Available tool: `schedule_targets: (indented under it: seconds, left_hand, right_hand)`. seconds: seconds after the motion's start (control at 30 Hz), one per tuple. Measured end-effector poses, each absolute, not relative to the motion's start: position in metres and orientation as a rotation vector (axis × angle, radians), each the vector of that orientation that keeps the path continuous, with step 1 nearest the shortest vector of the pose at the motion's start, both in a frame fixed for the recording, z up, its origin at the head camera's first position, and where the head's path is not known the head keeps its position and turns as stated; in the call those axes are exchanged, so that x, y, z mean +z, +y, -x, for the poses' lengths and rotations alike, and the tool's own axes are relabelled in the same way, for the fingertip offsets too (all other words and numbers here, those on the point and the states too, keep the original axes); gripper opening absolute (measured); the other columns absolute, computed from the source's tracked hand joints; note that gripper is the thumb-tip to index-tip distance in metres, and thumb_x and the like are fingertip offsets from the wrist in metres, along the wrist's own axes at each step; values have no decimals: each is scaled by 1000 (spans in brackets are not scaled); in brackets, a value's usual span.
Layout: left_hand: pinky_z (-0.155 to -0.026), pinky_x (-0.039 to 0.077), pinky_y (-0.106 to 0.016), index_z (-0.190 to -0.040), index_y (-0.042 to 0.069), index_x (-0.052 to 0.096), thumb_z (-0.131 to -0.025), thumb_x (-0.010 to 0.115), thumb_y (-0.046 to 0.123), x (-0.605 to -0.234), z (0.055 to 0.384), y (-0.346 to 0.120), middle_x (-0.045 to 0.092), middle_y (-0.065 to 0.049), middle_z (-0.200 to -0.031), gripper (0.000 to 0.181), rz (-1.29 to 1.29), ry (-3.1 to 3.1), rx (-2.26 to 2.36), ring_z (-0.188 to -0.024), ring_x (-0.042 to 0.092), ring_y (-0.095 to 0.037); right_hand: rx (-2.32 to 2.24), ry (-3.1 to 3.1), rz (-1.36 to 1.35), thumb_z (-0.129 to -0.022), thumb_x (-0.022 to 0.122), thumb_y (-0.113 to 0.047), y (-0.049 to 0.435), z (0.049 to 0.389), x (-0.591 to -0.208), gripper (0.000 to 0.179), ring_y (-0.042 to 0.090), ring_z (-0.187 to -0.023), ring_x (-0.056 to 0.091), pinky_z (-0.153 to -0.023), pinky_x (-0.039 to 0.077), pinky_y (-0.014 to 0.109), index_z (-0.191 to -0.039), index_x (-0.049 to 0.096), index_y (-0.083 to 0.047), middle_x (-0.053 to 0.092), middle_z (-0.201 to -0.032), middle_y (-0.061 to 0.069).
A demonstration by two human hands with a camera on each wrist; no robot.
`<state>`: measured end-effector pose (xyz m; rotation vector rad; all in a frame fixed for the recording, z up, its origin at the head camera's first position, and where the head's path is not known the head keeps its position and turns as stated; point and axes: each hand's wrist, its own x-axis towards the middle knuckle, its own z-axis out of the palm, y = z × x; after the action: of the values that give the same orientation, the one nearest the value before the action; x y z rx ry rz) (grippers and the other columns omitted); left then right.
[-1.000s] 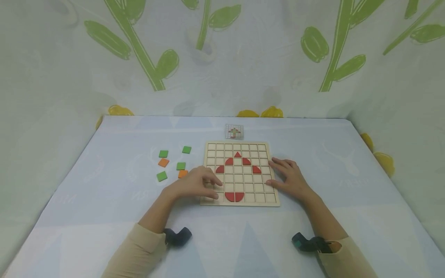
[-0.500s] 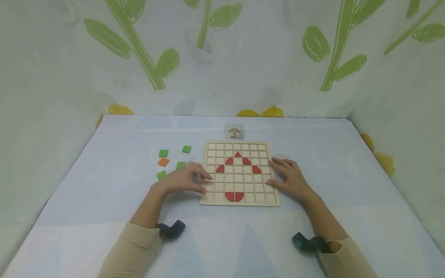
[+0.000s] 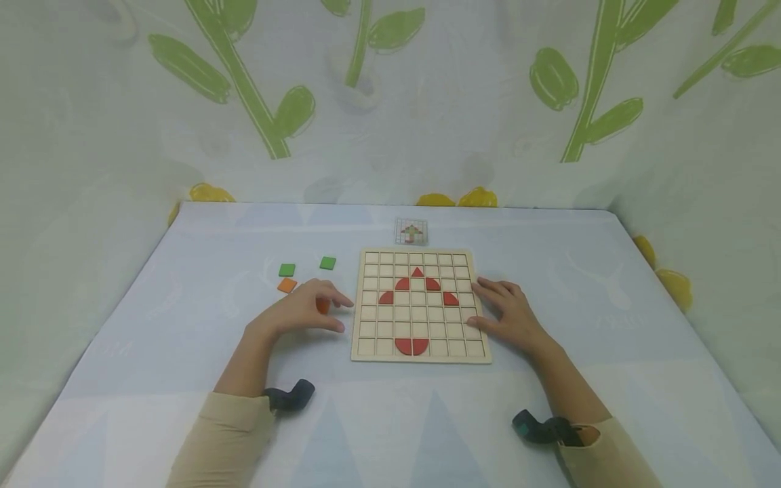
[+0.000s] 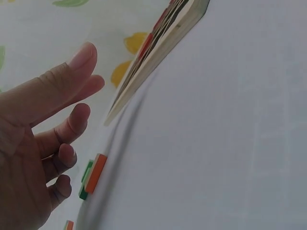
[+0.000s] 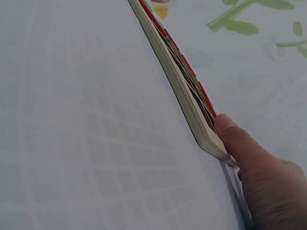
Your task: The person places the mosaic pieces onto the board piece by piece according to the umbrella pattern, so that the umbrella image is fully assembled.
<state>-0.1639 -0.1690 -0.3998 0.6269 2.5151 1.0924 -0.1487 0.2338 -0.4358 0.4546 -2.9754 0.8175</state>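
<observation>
A wooden grid board (image 3: 482,356) lies on the table, with red triangle (image 3: 417,272) near its top and several red quarter-round tiles (image 3: 403,346) in its squares. My left hand (image 3: 302,308) hovers just left of the board, thumb and fingers apart, nothing between them. Behind its fingers shows an orange square tile (image 4: 96,173), with a green tile (image 4: 84,194) beside it. My right hand (image 3: 512,315) rests on the board's right edge with fingers spread; in the right wrist view the thumb (image 5: 235,136) lies over the rim, its other fingers hidden.
Two green square tiles (image 3: 287,270) and another orange tile (image 3: 287,285) lie left of the board. A small pattern card (image 3: 411,231) sits just beyond the board's far edge. The table's far edge meets a wall printed with plants.
My left hand has moved left off the board and over the loose tiles, covering two green ones in the head view. The right hand stays at the board's edge.
</observation>
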Motion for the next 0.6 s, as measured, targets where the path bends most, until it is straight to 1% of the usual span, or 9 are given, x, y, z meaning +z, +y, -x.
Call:
schedule_targets:
  seconds: [0.07,0.17,0.27,0.43,0.6]
  left_hand:
    - [-82,39,-35,-107,26,72,-70,82,32,-399,164,-173,62,6,-101,39,-579,2532,1074,-98,45,-18]
    - [-85,40,-35,-108,26,71,-70,82,33,-399,165,-180,61,6,-102,40,-541,2551,1056,-100,46,-17]
    - [-85,41,-35,-109,22,72,-70,82,33,-399,166,-186,63,5,-102,41,-556,2573,1061,-98,49,-16]
    - [-84,42,-35,-107,16,72,-69,84,27,-403,170,-195,65,2,-98,42,-568,2606,1107,-94,54,-16]
    - [-89,43,-39,-107,12,72,-68,84,22,-407,172,-201,66,-2,-103,42,-535,2619,1161,-100,57,-20]
  right_hand:
    - [815,-2976,-453,-79,72,-41,234,148,-436,70,37,-131,28,-102,26,60,-138,49,-12,39,-147,10]
    - [817,-2971,-460,-79,72,-41,234,149,-436,70,37,-131,28,-102,26,60,-138,49,-12,40,-147,11]
    - [818,-2965,-470,-79,72,-41,233,149,-436,70,38,-131,29,-102,27,60,-138,49,-11,40,-147,11]
    - [814,-2964,-483,-79,72,-41,234,149,-435,70,38,-130,29,-101,27,60,-138,49,-11,40,-147,12]
    - [797,-2973,-470,-79,72,-41,234,149,-436,70,38,-130,29,-101,27,60,-138,49,-11,40,-147,12]
